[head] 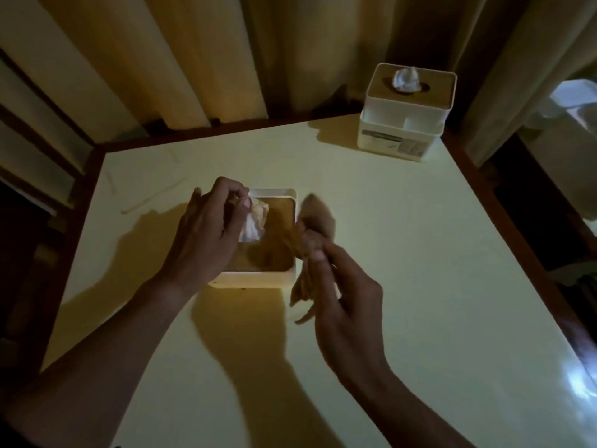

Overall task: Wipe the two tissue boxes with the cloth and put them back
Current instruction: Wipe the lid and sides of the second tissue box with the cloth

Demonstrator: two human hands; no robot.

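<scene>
From the head view, the left hand (206,227) curled over the near tissue box (258,279), fingers pinching its tissue (255,221) aside. The right hand (342,286) gripped the brown cloth (315,215) just right of the lid. The second tissue box (403,124) stood far right. Steadying the box while sweeping the lid would serve best.

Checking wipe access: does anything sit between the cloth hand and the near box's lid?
Partly. The left hand and the tissue it pinches cover the lid's left side on the near tissue box. The right hand holds the cloth beside the bare right part.
</scene>
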